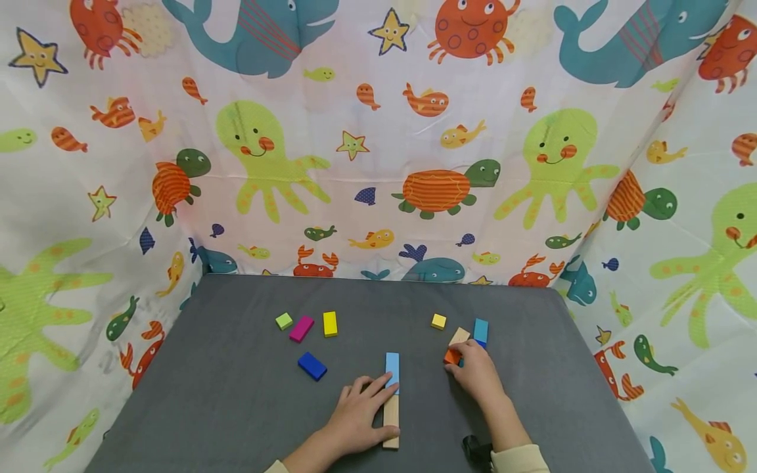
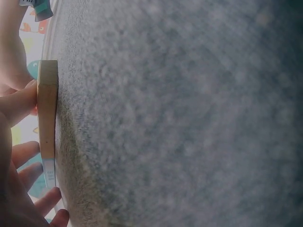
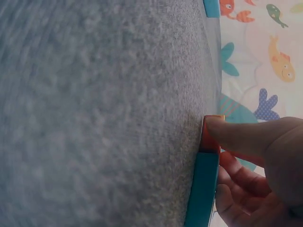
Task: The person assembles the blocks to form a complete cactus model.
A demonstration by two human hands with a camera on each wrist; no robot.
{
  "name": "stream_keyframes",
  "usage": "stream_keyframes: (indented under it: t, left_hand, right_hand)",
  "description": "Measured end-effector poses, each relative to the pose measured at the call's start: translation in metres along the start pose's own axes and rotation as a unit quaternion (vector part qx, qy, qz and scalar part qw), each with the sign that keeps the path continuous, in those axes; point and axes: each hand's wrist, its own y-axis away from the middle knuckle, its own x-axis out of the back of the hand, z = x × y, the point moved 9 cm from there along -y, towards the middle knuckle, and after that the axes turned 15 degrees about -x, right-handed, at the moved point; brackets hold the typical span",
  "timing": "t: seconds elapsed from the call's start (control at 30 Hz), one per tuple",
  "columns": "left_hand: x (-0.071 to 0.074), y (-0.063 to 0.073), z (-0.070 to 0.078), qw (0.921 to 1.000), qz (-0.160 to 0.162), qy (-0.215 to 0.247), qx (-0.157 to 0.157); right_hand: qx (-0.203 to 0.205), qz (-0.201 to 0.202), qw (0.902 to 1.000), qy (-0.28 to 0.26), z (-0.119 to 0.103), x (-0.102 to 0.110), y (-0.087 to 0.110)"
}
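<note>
While left hand, fingers apart, touches light blue block and wooden block | right hand: fingers pinch orange block

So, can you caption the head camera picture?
Left hand touches light-blue block and wooden block; right hand holds orange block.

Curtained-off nook: sea-animal fabric around a grey tabletop

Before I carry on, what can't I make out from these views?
- Right wrist view: the far end of the teal block, cut off by the bottom edge.
- Head view: most of that block, covered by the right hand.
- Left wrist view: markings on the light blue block, too small and blurred to read.
- Head view: the black object, too small and dark to identify.
</note>
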Motion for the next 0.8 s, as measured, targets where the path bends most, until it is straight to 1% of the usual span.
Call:
stream_keyframes:
  t: [0.17,0.37,0.5,0.7,0.8]
  left_hand:
    - [-0.002,0.000,0.000,1.0000,-0.004,-0.001,0.004]
    - [-0.001,0.000,0.001,1.0000,-0.005,0.002,0.006]
    - [-0.001,0.000,0.000,0.9999,-0.007,0.001,0.008]
    - [-0.002,-0.001,-0.002,0.9997,-0.016,0.003,0.016]
    - [-0.002,-0.001,-0.003,0.9998,-0.014,0.003,0.015]
  right_hand:
    - [0.008,0.005,0.9999,0.011,-0.002,-0.002,0.001]
    - [0.029,0.016,0.9991,0.026,-0.006,-0.004,0.003]
    - [0.047,0.020,0.9986,0.014,-0.012,-0.002,0.004]
    - [0.054,0.011,0.9985,-0.003,-0.021,0.001,0.005]
    - [0.065,0.015,0.9977,-0.009,-0.027,0.003,0.006]
